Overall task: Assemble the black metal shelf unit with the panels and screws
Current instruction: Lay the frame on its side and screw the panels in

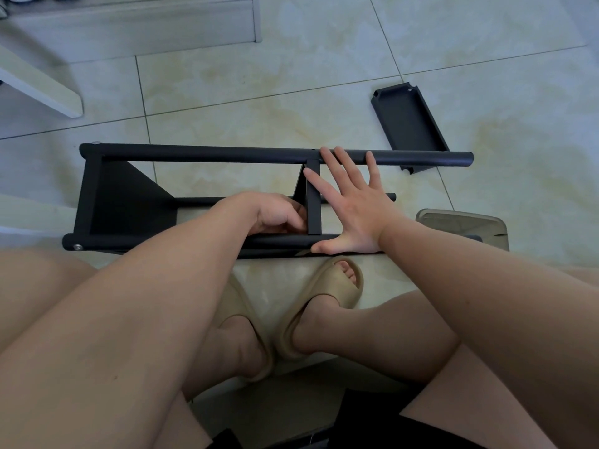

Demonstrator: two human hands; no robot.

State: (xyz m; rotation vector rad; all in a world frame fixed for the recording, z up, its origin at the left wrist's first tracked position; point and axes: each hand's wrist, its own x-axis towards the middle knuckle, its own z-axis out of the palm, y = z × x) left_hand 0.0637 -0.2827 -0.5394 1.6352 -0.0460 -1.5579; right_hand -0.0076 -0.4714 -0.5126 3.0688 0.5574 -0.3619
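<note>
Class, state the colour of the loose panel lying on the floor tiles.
Black; the loose panel shows best in the head view.

Head view, steeply downward (close), over floor point(324, 76)

Floor point(324, 76): glossy cream tiles w/ yellowish mottling, thin dark grout lines running diag. Black shelf frame point(227, 155) lies on its side across frame ctr, long tubes approx horizontal, solid end panel at L. Loose black panel point(410, 124) lies flat upper R, its near end at the frame's far tube; touching or not, can't tell. Greyish tray point(460, 222) at mid R, by the near tube's end. Two tan slides point(324, 306) w/ feet in them stand below ctr. White furniture leg point(39, 89) upper L; pale cabinet base point(129, 27) along top.
</note>
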